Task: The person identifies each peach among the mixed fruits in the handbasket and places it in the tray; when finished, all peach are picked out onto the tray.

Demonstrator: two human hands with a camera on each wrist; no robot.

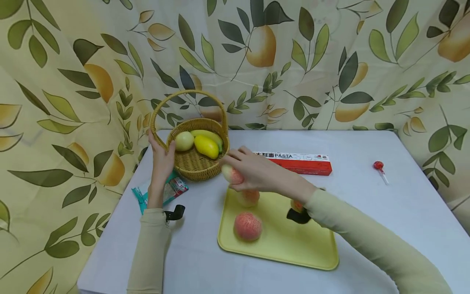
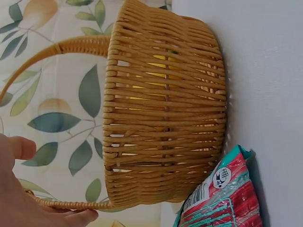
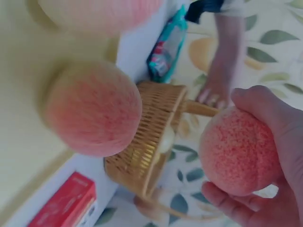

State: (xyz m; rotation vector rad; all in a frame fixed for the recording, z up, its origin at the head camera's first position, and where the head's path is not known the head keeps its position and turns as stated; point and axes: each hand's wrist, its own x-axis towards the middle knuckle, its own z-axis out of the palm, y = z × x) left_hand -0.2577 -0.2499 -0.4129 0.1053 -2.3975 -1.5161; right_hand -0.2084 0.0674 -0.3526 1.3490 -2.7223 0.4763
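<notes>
A peach [image 1: 232,174] is in my right hand [image 1: 257,167], gripped between thumb and fingers above the far left corner of the yellow tray [image 1: 286,245]. My left hand [image 1: 162,161] holds the handle [image 2: 71,205] of the wicker basket [image 1: 200,174] at its left side. Inside the basket lie a pale round fruit [image 1: 184,141], a yellow mango-shaped fruit [image 1: 206,147] and a banana-like fruit [image 1: 210,134]. On the tray sit a pink peach [image 1: 248,226] and another peach [image 1: 250,198], partly under the right hand. The right wrist mostly hides a further round fruit [image 1: 296,205].
A teal and red packet [image 1: 175,188] lies in front of the basket, partly behind the left wrist. Behind the tray is a red and white pasta box [image 1: 308,165]. A red lollipop [image 1: 379,166] lies far right. Patterned cloth [image 1: 279,102] hangs along the table's back and left.
</notes>
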